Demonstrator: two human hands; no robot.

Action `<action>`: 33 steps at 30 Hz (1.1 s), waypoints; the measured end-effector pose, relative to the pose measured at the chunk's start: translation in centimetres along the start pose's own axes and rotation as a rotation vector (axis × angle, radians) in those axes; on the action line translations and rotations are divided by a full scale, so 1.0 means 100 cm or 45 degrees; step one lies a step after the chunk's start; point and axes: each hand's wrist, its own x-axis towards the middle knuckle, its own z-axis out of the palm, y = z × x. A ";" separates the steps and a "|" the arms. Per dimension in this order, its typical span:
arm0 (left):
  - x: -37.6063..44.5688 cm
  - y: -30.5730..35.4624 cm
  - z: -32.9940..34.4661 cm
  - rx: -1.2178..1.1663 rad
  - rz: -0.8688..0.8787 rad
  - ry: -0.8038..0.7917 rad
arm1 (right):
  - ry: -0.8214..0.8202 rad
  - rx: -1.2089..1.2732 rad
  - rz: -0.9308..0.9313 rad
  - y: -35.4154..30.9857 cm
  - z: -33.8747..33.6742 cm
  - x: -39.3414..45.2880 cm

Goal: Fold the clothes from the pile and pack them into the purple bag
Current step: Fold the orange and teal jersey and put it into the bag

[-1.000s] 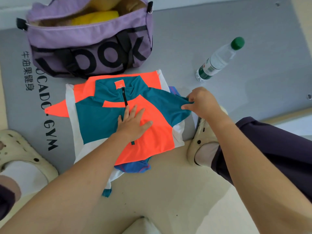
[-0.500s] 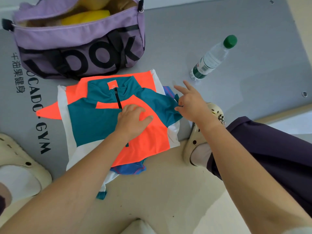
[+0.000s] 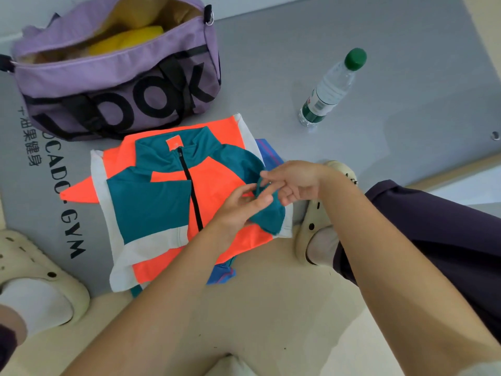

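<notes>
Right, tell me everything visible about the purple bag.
The purple bag is a soft fabric duffel with big black lettering and black straps across its side. It sits on the grey mat, above the orange and teal jacket, whose top edge lies right by its base. Its top gapes open, showing a tan lining and something yellow inside. A metal ring hangs at the right end. Neither hand touches it.
</notes>
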 end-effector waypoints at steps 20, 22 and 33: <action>0.043 -0.001 -0.088 0.324 -0.181 0.551 | 0.651 -1.153 -0.447 -0.025 0.003 0.094; 0.045 -0.003 -0.082 0.435 -0.172 0.577 | 0.679 -1.156 -0.451 -0.028 -0.002 0.093; 0.030 -0.018 -0.092 0.305 -0.075 0.636 | 0.728 -1.146 -0.441 -0.034 0.000 0.092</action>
